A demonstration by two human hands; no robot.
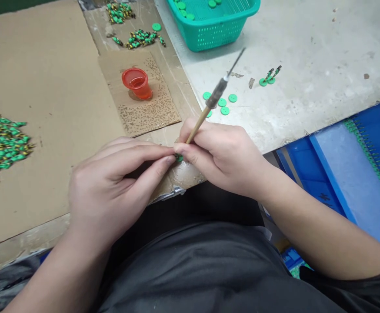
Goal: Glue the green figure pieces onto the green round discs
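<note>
At the table's front edge my two hands meet over a small green disc (178, 158), most of it hidden by the fingers. My left hand (111, 182) is closed, its thumb and forefinger pinching at the disc. My right hand (225, 156) is closed too, with a thin wooden-handled brush (206, 111) held between its fingers. The brush's dark tip points up and away, and the right fingertips touch near the disc. Just beyond the right hand lie several loose green discs (225, 111) with small holes.
A red cup (139, 83) of liquid stands on speckled cardboard (151, 119). Small green-and-gold pieces are heaped at left (4, 145) and at the back (141, 39). A teal basket (212, 37) holds green discs. Two discs with upright pieces (267, 81) stand right; blue trays (327, 174) sit lower.
</note>
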